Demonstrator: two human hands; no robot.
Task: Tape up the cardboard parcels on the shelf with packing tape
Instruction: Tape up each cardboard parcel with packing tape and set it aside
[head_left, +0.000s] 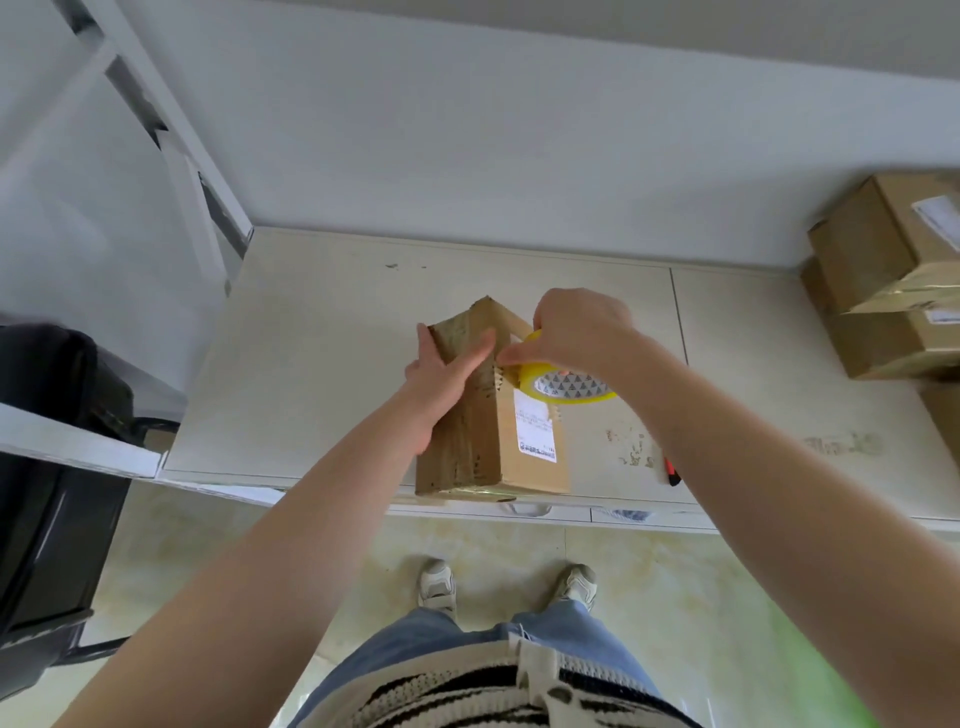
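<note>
Mid-frame, our left hand (441, 371) lies flat, steadying the box (485, 415) — right hand (576, 332) grips the tape roll (563, 384). Tape could wrinkle if the box slips.

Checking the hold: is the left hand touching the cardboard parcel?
Touching. The head view shows the left hand pressed flat against the cardboard parcel.

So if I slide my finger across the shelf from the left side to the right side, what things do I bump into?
Left hand pressing on the parcel → cardboard parcel → right hand holding the yellow tape roll → red marker → stack of taped boxes at the far right.
</note>
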